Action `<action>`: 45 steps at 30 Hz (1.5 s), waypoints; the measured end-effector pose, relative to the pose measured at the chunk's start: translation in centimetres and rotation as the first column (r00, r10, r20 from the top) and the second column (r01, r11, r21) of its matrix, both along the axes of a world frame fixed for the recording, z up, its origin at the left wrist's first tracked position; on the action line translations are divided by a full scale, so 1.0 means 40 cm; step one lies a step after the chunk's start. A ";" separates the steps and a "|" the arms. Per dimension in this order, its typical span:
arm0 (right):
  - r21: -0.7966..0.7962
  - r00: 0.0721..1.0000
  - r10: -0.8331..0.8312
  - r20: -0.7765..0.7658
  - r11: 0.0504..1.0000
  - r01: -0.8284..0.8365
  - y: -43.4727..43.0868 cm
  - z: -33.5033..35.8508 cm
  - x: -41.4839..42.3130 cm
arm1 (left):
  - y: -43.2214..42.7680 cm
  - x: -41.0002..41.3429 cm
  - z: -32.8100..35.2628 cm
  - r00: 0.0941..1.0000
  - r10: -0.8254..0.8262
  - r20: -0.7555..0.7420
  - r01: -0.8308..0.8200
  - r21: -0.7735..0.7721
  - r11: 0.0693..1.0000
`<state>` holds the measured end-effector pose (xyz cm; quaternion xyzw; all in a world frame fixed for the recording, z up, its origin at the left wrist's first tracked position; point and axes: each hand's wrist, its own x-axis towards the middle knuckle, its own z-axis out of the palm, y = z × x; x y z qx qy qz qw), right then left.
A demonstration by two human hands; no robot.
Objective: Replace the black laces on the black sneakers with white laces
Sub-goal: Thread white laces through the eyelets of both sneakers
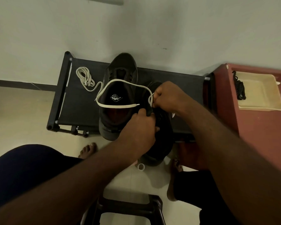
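Two black sneakers stand on a low black rack. The left sneaker has no lace and shows its insole logo. The right sneaker lies mostly under my hands. My left hand grips its upper near the tongue. My right hand pinches a white lace at the eyelets; the lace loops out over the left sneaker. A second white lace lies coiled at the rack's far left. Black laces sit bunched in a beige tray.
The tray rests on a red-brown cabinet right of the rack. A wall stands behind the rack. My bare feet are on the tiled floor, with a small white ring beside them and a dark stool beneath me.
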<state>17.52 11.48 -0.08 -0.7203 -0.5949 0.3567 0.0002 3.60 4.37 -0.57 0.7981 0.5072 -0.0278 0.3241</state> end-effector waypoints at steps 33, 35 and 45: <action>-0.034 0.958 0.015 0.288 0.999 -0.006 -0.058 0.039 -0.042 | 0.015 0.005 -0.002 0.997 0.057 -0.046 -0.061 -0.089 0.994; 0.034 0.940 0.011 0.340 0.999 -0.024 -0.079 0.046 -0.070 | 0.022 0.004 -0.006 0.998 0.058 -0.041 -0.062 -0.112 0.992; 0.109 0.922 -0.077 0.379 0.993 0.038 -0.098 0.044 -0.098 | 0.027 0.010 -0.012 0.996 0.089 -0.016 -0.090 -0.155 0.984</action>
